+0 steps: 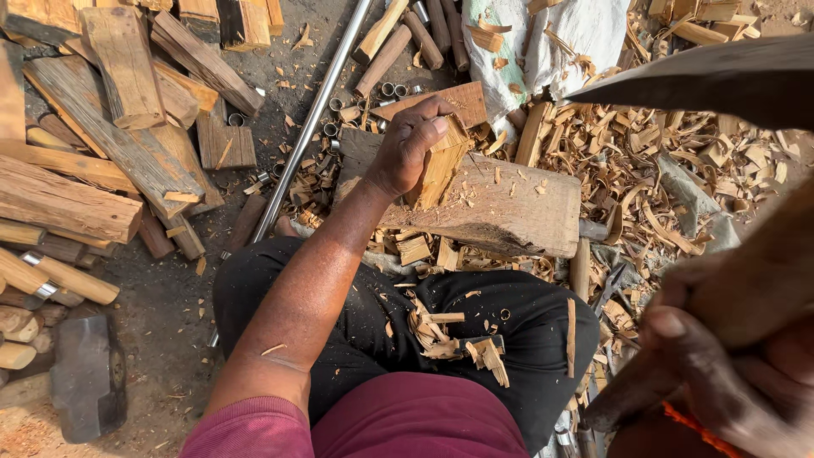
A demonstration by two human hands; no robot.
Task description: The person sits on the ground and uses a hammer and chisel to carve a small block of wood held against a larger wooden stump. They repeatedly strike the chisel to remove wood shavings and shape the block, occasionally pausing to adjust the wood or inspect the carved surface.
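My left hand (411, 144) clamps 1 wood billet (438, 170) upright on the chopping block (509, 208) at 12 o'clock, steadying it; my right hand (721, 373), at 4 o'clock, grips the raised blade's (704, 80) handle.

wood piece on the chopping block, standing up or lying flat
Upright: the left hand grips the wood piece on end on the chopping block.

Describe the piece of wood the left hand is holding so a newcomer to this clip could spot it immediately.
Start at the big flat wooden block lying on the ground in front of the seated person's knees. On its left end stands a short pale billet, gripped at the top by the left hand. Unlike the loose shavings around, it is thick, upright and freshly cut.
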